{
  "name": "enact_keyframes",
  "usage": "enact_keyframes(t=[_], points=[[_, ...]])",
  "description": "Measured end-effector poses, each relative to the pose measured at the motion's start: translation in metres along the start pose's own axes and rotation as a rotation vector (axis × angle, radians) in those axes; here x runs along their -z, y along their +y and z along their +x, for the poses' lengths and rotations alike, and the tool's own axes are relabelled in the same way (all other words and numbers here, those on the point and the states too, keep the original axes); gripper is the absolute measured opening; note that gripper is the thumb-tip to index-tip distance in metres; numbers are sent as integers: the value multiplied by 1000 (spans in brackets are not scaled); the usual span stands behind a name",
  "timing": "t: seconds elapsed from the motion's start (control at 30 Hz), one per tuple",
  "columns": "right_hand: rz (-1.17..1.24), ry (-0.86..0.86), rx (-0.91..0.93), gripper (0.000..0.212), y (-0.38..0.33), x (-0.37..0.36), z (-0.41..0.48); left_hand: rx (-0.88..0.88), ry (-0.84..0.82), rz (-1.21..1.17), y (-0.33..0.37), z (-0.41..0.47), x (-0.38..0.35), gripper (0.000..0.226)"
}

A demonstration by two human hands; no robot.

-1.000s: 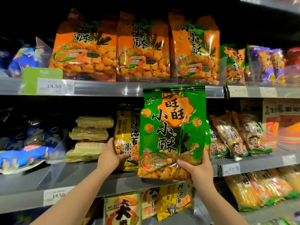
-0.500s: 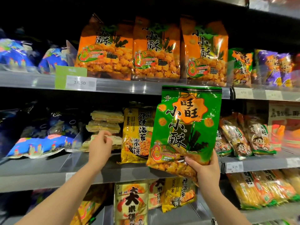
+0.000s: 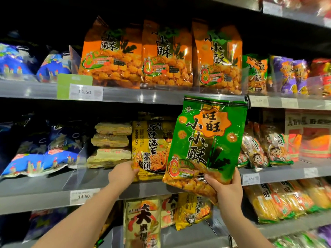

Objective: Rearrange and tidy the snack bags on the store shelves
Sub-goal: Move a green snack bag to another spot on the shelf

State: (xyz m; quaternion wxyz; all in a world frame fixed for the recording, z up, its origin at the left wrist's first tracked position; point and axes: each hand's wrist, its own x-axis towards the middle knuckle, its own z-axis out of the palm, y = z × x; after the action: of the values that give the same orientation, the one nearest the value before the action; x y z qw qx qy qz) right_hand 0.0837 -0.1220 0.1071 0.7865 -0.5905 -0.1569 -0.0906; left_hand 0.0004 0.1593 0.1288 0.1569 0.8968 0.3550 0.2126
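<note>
My right hand (image 3: 226, 187) grips the bottom corner of a green snack bag (image 3: 206, 140) and holds it upright in front of the middle shelf (image 3: 53, 194). My left hand (image 3: 122, 173) reaches to the lower left corner of a yellow seaweed rice-cracker bag (image 3: 152, 149) standing on that shelf, fingers on its edge. Left of it lies a stack of pale yellow packs (image 3: 110, 144). On the upper shelf (image 3: 143, 97) stand three orange bags (image 3: 166, 54) of the same brand.
Blue bags (image 3: 41, 158) lie at the left on both shelves, behind a clear divider (image 3: 78, 158). Small cartoon-face bags (image 3: 268, 149) and red packs (image 3: 315, 138) fill the right. More yellow bags (image 3: 143, 224) stand on the lower shelf. Price tags (image 3: 84, 196) line the shelf edges.
My left hand moved from the pale yellow packs right to the yellow bag's lower corner. The green bag in my right hand shifted slightly right in view.
</note>
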Motion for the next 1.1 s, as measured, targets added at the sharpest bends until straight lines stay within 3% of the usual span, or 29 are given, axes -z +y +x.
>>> enact_keyframes(t=[0.23, 0.4, 0.57, 0.73, 0.93, 1.0, 1.1], points=[[-23, 27, 18, 83, -2, -3, -3, -96, 295, 218, -60, -7, 38, 27], [-34, 36, 34, 82, -5, -4, -7, -48, 275, 346, -83, -13, 62, 23], [-33, 41, 16, 82, -5, -4, -7, 110, 261, 414, -74, -9, 74, 13], [-23, 58, 19, 83, -6, 5, -3, 158, 234, 533, -74, -12, 73, 18], [-13, 70, 30, 82, -6, 8, -1, -103, 460, 375, -39, -21, 64, 11], [-13, 70, 28, 83, -4, 8, -2, -252, 430, 396, -14, -28, 60, 4], [-26, 82, 30, 84, -2, 6, -4, -398, 310, 453, 17, -34, 44, 16]])
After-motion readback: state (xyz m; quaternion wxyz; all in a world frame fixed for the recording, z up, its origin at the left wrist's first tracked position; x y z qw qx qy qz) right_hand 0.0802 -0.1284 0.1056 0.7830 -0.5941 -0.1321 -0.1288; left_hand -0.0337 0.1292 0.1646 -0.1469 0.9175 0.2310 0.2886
